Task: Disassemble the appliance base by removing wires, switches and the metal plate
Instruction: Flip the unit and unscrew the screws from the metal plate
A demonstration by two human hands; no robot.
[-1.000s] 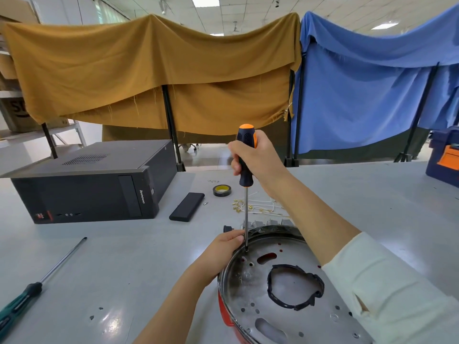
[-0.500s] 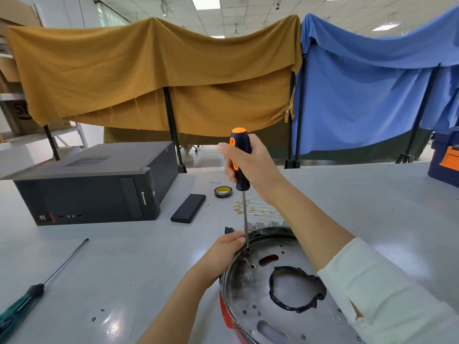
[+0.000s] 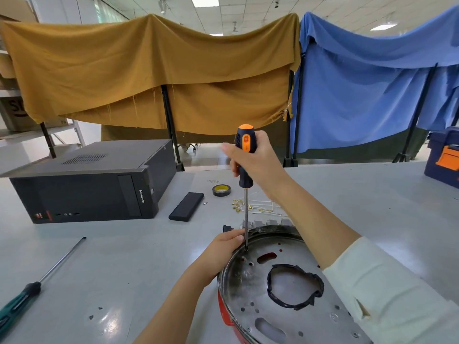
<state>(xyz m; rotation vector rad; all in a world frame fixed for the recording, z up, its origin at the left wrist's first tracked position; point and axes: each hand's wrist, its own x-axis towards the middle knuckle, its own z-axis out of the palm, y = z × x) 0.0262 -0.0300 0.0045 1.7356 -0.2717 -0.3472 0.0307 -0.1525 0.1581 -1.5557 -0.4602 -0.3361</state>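
The round red appliance base [image 3: 224,311] lies at the table's near edge, covered by a perforated metal plate [image 3: 250,289] with a black-rimmed hole in its middle. My right hand [image 3: 258,162] grips an orange and black screwdriver [image 3: 244,155] held upright, its tip set in the plate near the far left rim. My left hand [image 3: 223,249] holds the base's far left rim, its fingertips beside the shaft. Loose white wires with brass terminals [image 3: 250,207] lie behind the base.
A black computer case [image 3: 87,184] stands at the left. A black flat box [image 3: 186,206] and a tape roll [image 3: 221,190] lie behind the base. A green-handled screwdriver [image 3: 37,284] lies at the near left. A blue and orange toolbox [image 3: 444,157] sits far right.
My right hand has turned on the screwdriver handle and shifted slightly left, with the tip staying at the same spot on the plate. My left hand stays on the rim.
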